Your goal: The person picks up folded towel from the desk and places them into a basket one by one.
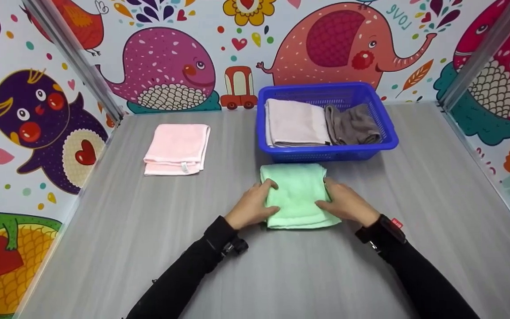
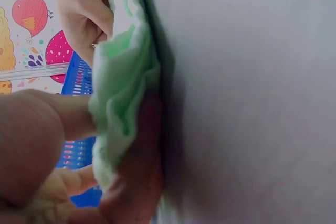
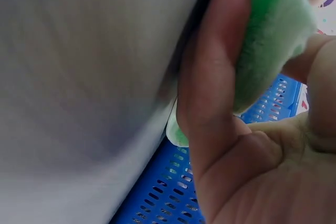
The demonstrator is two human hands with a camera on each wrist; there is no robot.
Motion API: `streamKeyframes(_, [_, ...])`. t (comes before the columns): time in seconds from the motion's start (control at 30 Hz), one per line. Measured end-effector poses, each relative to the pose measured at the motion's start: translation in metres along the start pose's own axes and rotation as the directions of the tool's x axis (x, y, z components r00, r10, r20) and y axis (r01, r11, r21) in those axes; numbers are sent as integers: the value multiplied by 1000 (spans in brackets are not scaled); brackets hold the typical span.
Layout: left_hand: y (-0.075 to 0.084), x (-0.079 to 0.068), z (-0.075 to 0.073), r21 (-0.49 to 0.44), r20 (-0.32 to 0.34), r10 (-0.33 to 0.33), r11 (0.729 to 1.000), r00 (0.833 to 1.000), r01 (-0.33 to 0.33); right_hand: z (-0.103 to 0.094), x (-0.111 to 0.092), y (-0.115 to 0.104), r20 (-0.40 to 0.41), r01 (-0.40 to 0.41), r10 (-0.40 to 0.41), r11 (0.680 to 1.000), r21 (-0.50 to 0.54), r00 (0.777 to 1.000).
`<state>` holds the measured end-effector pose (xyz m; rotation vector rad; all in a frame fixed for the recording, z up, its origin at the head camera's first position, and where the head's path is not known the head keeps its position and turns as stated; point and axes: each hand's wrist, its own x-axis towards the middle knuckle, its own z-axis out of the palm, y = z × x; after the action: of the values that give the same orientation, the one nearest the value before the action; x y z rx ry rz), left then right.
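A folded mint-green towel (image 1: 299, 195) lies on the grey table just in front of the blue basket. My left hand (image 1: 253, 204) grips its left edge, thumb on top and fingers around the side. At the opposite edge, my right hand (image 1: 348, 204) pinches the towel the same way. The left wrist view shows the towel's stacked folds (image 2: 123, 77) side-on, between thumb and fingers. In the right wrist view, fingers (image 3: 212, 72) reach under the green cloth (image 3: 268, 40), close to the tabletop.
The blue plastic basket (image 1: 326, 154) stands behind the towel, holding a folded pale pink towel (image 1: 297, 122) and a grey-brown towel (image 1: 354, 125). Left of it, a folded pink towel (image 1: 177, 148) lies on the table (image 1: 117, 212). Walls with cartoon animals enclose the back and sides.
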<state>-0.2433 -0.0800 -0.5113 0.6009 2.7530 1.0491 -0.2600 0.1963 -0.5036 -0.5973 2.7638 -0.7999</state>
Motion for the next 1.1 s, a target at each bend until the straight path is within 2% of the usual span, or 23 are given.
streamKeyframes(0.2, [-1,-1,-2,-16,1,22,1000,1000,-22,5,0,-3,-33,21,-21,1000,-13,999])
streamKeyframes(0.37, [-1,1,-2,-20,3,20,1000,1000,-20,7,-4,-11,-62,-35,31,996,-78,998])
streamKeyframes(0.5, [-1,1,1,-16,0,21,1000,1000,-21,8,-6,-15,-52,-76,70,988,-131,996])
streamKeyframes(0.63, [-1,0,3,-19,1,17,1000,1000,-17,9,-6,-15,-8,-54,54,995,-83,999])
streamKeyframes(0.9, [4,0,1,-25,4,25,999,1000,-25,8,-7,-16,-5,-19,19,1000,3,1000])
streamKeyframes(1.1, [17,-9,-11,6,23,53,999,998,-53,-6,-16,-28,28,36,-37,999,35,999])
